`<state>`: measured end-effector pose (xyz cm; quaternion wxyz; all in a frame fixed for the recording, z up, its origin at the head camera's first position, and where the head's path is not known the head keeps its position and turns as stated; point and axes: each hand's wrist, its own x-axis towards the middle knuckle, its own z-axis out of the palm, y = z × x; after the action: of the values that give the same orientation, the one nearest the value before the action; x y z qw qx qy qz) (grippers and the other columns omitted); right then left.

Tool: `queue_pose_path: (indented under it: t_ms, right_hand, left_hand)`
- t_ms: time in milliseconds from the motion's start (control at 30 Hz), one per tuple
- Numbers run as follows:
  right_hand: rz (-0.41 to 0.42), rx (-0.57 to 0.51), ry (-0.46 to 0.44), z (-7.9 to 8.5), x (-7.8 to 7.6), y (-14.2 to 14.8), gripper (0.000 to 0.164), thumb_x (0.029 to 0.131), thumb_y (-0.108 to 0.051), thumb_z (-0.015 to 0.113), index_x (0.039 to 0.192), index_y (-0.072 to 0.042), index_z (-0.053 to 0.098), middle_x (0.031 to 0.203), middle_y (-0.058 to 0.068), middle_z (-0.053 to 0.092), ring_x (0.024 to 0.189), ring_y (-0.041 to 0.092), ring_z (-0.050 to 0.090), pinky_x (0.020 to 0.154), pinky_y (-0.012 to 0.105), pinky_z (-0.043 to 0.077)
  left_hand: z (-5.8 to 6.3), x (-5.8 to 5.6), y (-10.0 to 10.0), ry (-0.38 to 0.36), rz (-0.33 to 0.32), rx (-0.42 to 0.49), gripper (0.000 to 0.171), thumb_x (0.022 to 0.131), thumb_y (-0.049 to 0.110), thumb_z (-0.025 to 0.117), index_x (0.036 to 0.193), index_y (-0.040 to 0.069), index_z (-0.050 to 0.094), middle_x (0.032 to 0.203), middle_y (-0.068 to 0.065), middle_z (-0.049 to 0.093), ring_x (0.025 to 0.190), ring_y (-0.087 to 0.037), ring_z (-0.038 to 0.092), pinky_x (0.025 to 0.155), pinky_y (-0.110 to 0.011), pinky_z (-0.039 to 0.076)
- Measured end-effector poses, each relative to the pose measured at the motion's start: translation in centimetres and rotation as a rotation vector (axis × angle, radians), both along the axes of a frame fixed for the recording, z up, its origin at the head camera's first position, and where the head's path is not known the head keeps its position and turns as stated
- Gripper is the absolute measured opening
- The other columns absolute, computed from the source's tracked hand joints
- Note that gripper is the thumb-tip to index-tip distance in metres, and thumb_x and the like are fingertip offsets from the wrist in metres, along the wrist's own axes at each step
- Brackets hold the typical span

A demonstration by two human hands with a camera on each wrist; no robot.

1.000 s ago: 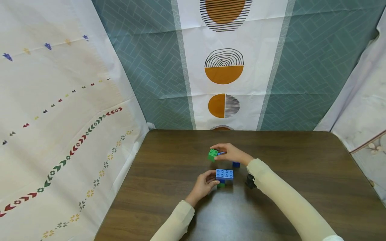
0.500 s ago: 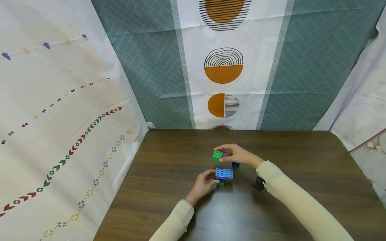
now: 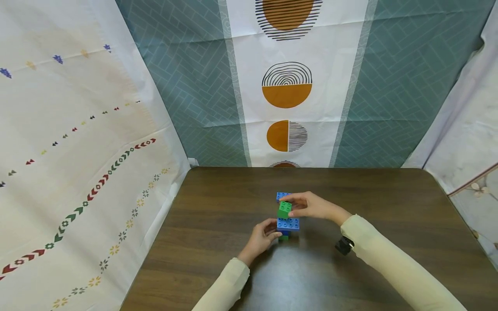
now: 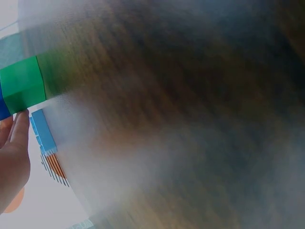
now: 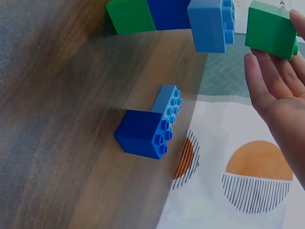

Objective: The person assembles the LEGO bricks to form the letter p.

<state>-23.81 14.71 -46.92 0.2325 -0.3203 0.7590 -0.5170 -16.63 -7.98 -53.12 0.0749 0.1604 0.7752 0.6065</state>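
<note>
My left hand [image 3: 260, 239] pinches the left side of a small brick stack: a green brick [image 5: 131, 16] at the bottom, a dark blue brick [image 5: 169, 14] in the middle and a long light blue brick [image 3: 288, 224] on top. Between thumb and fingers, my right hand [image 3: 313, 206] holds another green brick [image 3: 285, 209]. In the right wrist view a gap shows between that brick and the light blue studs. Only the stack's green brick [image 4: 24, 83] and a sliver of dark blue show in the left wrist view.
Behind the stack, a loose light blue brick [image 5: 164, 102] and a loose dark blue brick [image 5: 140, 133] lie on the brown wooden table [image 3: 194, 242]. From the head, the right hand hides the dark blue one. A patterned cloth [image 3: 288, 99] hangs beyond the table's far edge.
My right hand has brought the green brick rightward and nearer, from behind the stack to above it. The loose light blue brick has come into clearer view. The left hand has stayed put.
</note>
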Motion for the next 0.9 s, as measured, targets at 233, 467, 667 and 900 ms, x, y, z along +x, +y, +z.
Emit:
queue_pose_path:
  t_ms: [233,467,667,900]
  right_hand:
    - [0.017,0.000,0.051,-0.2,0.8,0.0,0.049,0.091,-0.019,0.068,0.136,-0.007,0.053,0.130,0.014,0.058,0.113,0.032,0.060,0.095,0.036,0.051]
    - [0.048,-0.005,0.064,-0.6,1.1,-0.2,0.050,0.091,-0.018,0.068,0.137,-0.007,0.053,0.130,0.014,0.058,0.109,0.033,0.060,0.094,0.038,0.052]
    - [0.046,-0.004,0.068,-1.1,1.4,-0.5,0.048,0.092,-0.018,0.067,0.136,-0.007,0.053,0.130,0.014,0.058,0.110,0.029,0.060,0.096,0.042,0.050]
    - [0.010,-0.090,0.044,-1.6,1.8,-0.8,0.046,0.091,-0.013,0.068,0.132,-0.001,0.052,0.131,0.018,0.056,0.112,0.032,0.059,0.098,0.048,0.048]
  left_hand:
    - [-1.5,-0.5,0.1,-0.005,0.027,-0.038,0.029,0.088,-0.005,0.064,0.117,-0.006,0.060,0.113,-0.023,0.064,0.109,-0.035,0.061,0.092,-0.038,0.052]
    - [-3.5,-1.3,-0.1,-0.026,0.044,-0.045,0.029,0.088,0.001,0.067,0.117,-0.001,0.061,0.114,-0.017,0.065,0.110,-0.028,0.062,0.092,-0.032,0.052]
    - [-3.7,-1.3,-0.1,-0.031,0.031,-0.015,0.030,0.087,-0.001,0.068,0.116,-0.002,0.061,0.113,-0.017,0.065,0.109,-0.028,0.062,0.091,-0.029,0.052]
    - [-3.4,-1.3,-0.1,-0.013,0.034,-0.029,0.030,0.088,-0.002,0.066,0.118,-0.003,0.061,0.113,-0.019,0.065,0.110,-0.031,0.061,0.092,-0.035,0.052]
